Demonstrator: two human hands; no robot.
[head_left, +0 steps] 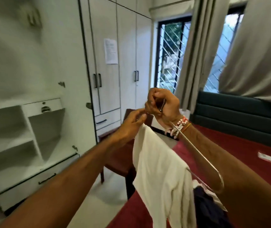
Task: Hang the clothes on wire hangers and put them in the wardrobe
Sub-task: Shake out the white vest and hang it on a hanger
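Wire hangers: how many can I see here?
1. The wire hanger is gripped near its hook in the right hand, with a white garment draped over it and the left hand at the cloth's top. Others may be out of view.

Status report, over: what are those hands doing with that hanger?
Right hand grips wire hanger at hook. Left hand pinches white garment at top, draped over hanger. Wooden chair stands near open wardrobe.

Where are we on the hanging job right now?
Done: the white garment is draped over the wire hanger. In hand: right hand grips the hanger's hook, left hand pinches the cloth's top. Left: carrying it to the open wardrobe; dark clothes lie on the bed.
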